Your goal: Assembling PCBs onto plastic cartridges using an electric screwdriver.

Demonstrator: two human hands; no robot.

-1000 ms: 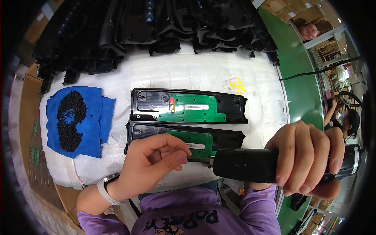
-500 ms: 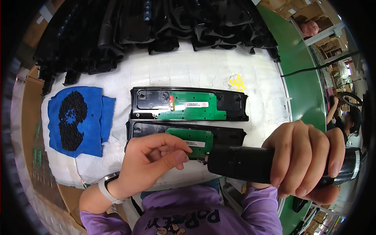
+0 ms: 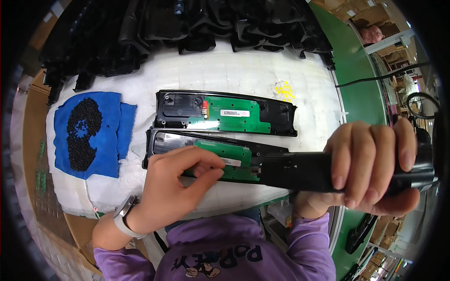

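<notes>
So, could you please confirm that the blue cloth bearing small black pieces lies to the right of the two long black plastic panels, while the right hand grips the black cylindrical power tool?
Not quite: the head view shows the blue cloth bearing small black pieces to the left of the two long black plastic panels. The right hand does grip the black cylindrical power tool.

White-covered table (image 3: 211,70), blue cloth (image 3: 62,140) (small black pieces (image 3: 83,157) spread over it), two black panels (image 3: 185,107), black plastic parts (image 3: 197,25)
</notes>
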